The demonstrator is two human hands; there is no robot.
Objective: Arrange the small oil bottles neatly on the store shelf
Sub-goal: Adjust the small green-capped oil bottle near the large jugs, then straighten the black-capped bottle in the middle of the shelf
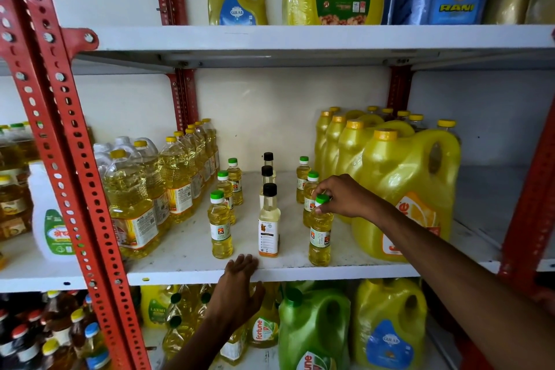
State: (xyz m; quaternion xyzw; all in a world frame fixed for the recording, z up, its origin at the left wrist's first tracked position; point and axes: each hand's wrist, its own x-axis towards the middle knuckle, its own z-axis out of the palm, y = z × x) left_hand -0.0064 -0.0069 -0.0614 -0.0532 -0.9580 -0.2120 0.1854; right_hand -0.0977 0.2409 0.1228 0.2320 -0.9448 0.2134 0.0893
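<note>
Front green-capped bottle [320, 231] stands upright at the shelf [345, 275] edge, heading the right-hand row, just left of the big yellow jug [405, 189]. Right hand [345, 197] sits directly above it, fingertips pinching the cap. Clear plastic, golden oil, small label. Left hand [237, 291] lies flat and released on the shelf lip, left of that bottle, below the black-capped row [268, 219].

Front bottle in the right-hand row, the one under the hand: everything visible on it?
The front right bottle is small, clear plastic by its look, filled with yellow oil, with a green cap and a white-and-orange label. It stands upright near the front edge of the white shelf, ahead of two matching bottles. The right hand grips its cap; the left hand rests on the shelf edge.
</note>
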